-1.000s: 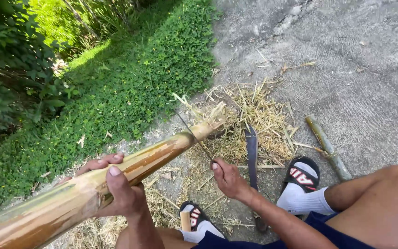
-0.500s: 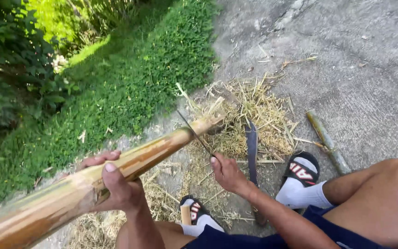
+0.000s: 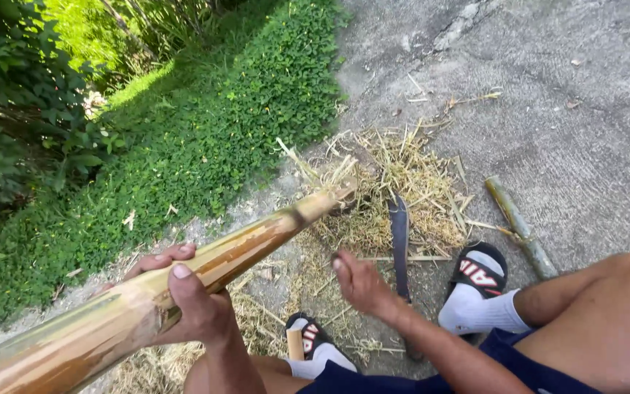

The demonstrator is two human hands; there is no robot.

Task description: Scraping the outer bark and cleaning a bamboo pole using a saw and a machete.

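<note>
My left hand (image 3: 184,303) grips a long, thick bamboo pole (image 3: 249,244) from underneath, thumb on top. The pole slants from the lower left up to its frayed tip (image 3: 340,191), which rests over a pile of dry shavings (image 3: 402,175). My right hand (image 3: 359,281) hovers just below the pole's far end with its fingers loosely curled; whether it pinches a thin sliver is unclear. A dark machete (image 3: 399,233) lies on the ground right beside that hand, not touched by it.
My feet, in white socks and black slides (image 3: 479,273), rest on the concrete on either side of the machete. A short green bamboo piece (image 3: 520,226) lies to the right. A small cut stub (image 3: 295,343) sits by my left foot. Low green ground cover (image 3: 205,138) borders the left.
The pole has dipped slightly and its tip moved a little nearer. A thin sliver seen between the pole and my right hand earlier no longer shows. The right hand stayed about where it was.
</note>
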